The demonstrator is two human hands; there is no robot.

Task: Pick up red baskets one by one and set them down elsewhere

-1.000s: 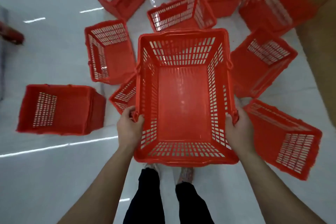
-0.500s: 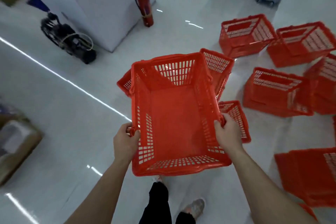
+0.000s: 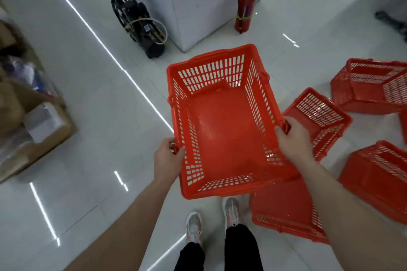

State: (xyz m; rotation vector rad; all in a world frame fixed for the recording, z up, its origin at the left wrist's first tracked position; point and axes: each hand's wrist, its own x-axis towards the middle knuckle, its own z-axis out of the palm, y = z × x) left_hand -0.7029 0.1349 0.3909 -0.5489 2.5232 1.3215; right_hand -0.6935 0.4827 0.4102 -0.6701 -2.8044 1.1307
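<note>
Here, at the left edge of the frame, an open cardboard box (image 3: 33, 130) holds wrapped goods; its labels are too blurred to read. White floor (image 3: 92, 138) lies bare between the box and the person. In the upper centre, a black machine (image 3: 141, 26) leans against a white pillar (image 3: 198, 2), with a red fire extinguisher (image 3: 246, 2) just right of it (label unreadable). At frame centre, the left hand (image 3: 167, 160) grips the left rim of the red basket (image 3: 222, 130), fingers curled round the edge. The right hand (image 3: 293, 138) grips the right rim likewise. The basket is held above the floor, opening upward, empty. Along the right edge, other red baskets (image 3: 319, 116) lie on the floor, one touching the held basket's lower right corner in the picture.
</note>
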